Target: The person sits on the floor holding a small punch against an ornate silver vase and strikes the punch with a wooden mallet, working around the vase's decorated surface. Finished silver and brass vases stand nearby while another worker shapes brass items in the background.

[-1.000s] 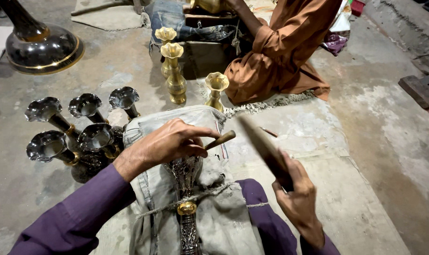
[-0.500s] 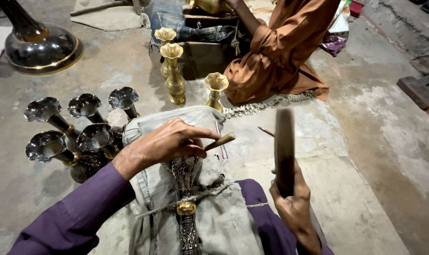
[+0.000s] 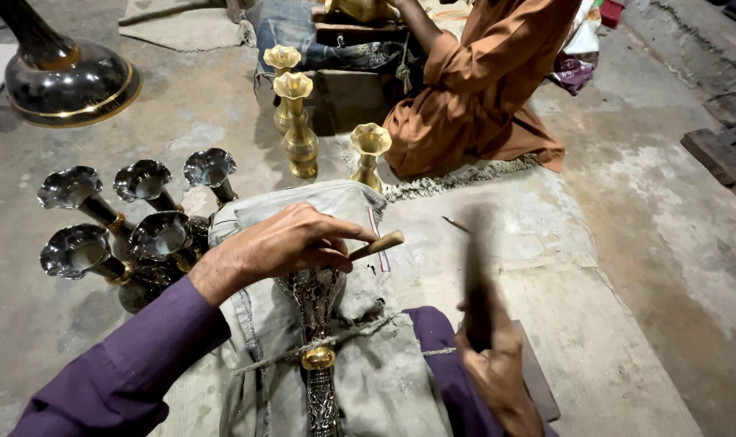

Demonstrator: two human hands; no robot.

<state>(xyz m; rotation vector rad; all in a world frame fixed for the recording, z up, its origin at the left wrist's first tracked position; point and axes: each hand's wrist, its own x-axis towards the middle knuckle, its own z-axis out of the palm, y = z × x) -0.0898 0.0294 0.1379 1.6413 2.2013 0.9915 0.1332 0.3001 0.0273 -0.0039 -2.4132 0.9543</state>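
My left hand [image 3: 291,243] grips a short wooden-handled chisel [image 3: 378,244], its tip held against an engraved metal vase [image 3: 318,324] that lies tied with cord on a grey cloth pad [image 3: 263,324] in my lap. Lower right, my right hand [image 3: 493,372] holds a dark mallet [image 3: 475,275] upright and motion-blurred, to the right of the chisel's handle end. Both sleeves are purple.
Several dark fluted vases [image 3: 145,235] stand at left. Three brass vases [image 3: 299,121] stand beyond the pad. A person in orange clothing [image 3: 481,89] sits at the top. A large dark round base [image 3: 64,81] is upper left, and a thin tool [image 3: 455,223] lies on the concrete floor.
The mallet in my right hand has swung from a leftward tilt to upright and dropped slightly. My left hand keeps the chisel in place on the vase.
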